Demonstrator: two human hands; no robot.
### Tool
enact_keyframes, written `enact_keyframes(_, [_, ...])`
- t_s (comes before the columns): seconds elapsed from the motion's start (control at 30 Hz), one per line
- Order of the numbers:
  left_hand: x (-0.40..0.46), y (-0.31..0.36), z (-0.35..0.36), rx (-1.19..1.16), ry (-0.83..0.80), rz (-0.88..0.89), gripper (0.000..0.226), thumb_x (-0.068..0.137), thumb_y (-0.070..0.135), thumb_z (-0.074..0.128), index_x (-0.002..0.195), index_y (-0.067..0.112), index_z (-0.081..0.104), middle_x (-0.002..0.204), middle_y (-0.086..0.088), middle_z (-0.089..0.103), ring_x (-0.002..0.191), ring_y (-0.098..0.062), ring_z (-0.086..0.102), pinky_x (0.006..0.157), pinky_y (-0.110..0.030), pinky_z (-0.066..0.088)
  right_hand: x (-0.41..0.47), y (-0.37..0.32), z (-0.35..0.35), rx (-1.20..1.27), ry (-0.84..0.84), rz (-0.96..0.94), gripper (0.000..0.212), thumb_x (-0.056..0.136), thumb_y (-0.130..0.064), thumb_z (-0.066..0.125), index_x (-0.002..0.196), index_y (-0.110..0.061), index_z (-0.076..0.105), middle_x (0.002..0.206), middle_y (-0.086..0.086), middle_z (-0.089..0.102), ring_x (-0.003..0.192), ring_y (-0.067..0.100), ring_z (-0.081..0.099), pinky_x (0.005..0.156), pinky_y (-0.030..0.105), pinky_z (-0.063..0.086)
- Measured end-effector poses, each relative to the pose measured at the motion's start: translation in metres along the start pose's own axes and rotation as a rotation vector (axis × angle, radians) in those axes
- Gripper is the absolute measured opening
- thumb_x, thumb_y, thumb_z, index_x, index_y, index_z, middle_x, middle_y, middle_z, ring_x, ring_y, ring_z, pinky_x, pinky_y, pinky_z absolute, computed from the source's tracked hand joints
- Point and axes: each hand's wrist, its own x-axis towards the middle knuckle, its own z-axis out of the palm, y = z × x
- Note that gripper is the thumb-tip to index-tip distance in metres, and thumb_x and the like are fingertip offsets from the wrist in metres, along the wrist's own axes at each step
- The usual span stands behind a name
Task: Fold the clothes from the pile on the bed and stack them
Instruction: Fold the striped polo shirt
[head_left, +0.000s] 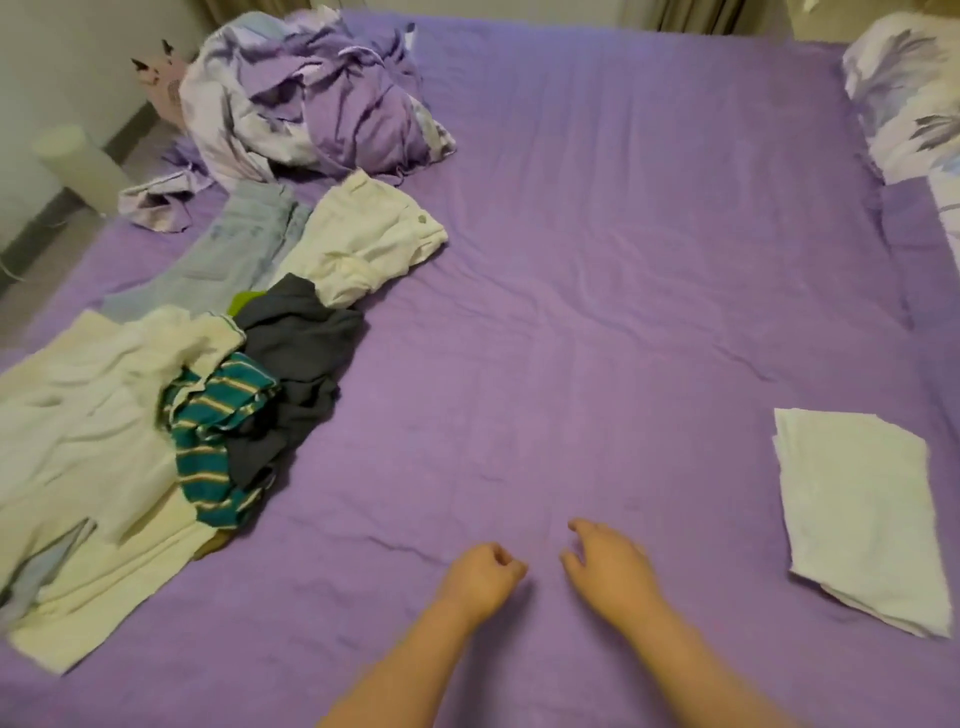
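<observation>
Folding in its early stage: one item done, the pile yet to be worked.

Bed, purple sheet, bears everything. Pile of unfolded clothes along its left side, largest first: cream garment spread flat at the near corner; pale blue jeans behind it; cream trousers bunched beside the jeans; dark grey garment crumpled; teal striped top twisted on the cream garment's edge. Folded white garment lies alone at the right, well apart from the pile, apparently the start of the stack. Bundled purple bedding at the far left is likely not laundry. Left hand hovers low at centre, fingers clenched, gripping nothing; right hand just beside it, fingers loosely curled, holding nothing.
</observation>
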Motion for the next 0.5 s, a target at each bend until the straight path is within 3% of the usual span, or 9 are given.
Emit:
enact_keyframes(0.2, [-0.006, -0.086, -0.098, -0.076, 0.125, -0.050, 0.021, 0.089, 0.035, 0.058, 0.071, 0.026, 0.051, 0.099, -0.002, 0.070, 0.081, -0.010, 0.056, 0.076, -0.023, 0.044, 0.027, -0.125, 0.007, -0.060, -0.041, -0.164, 0.046, 0.098, -0.042, 0.037, 0.142, -0.027, 0.037, 0.140, -0.002, 0.050, 0.129, 0.016, 0.045, 0.104, 0.028, 0.034])
enact_keyframes(0.27, [-0.006, -0.113, -0.134, -0.118, 0.171, -0.052, 0.012, 0.089, 0.032, 0.059, 0.081, 0.024, 0.061, 0.096, -0.003, 0.070, 0.085, -0.013, 0.060, 0.078, -0.024, 0.045, 0.039, -0.167, 0.007, -0.090, -0.046, -0.221, 0.045, 0.098, -0.043, 0.037, 0.140, -0.027, 0.039, 0.139, -0.002, 0.050, 0.128, 0.016, 0.046, 0.104, 0.028, 0.035])
enact_keyframes(0.37, [-0.005, -0.142, -0.188, -0.154, 0.281, -0.054, 0.018, 0.090, 0.032, 0.057, 0.097, 0.019, 0.068, 0.096, -0.001, 0.070, 0.093, -0.018, 0.063, 0.075, -0.023, 0.043, 0.059, -0.225, 0.002, -0.105, -0.031, -0.300, 0.045, 0.098, -0.044, 0.038, 0.139, -0.026, 0.041, 0.139, -0.001, 0.051, 0.128, 0.018, 0.046, 0.103, 0.029, 0.036])
enact_keyframes(0.5, [-0.005, -0.168, -0.273, -0.188, 0.449, -0.015, 0.013, 0.090, 0.039, 0.055, 0.090, 0.029, 0.064, 0.085, 0.011, 0.064, 0.081, -0.012, 0.061, 0.071, -0.026, 0.047, 0.092, -0.309, -0.014, -0.048, 0.003, -0.377, 0.045, 0.098, -0.044, 0.040, 0.139, -0.023, 0.044, 0.139, 0.002, 0.051, 0.128, 0.023, 0.045, 0.102, 0.033, 0.038])
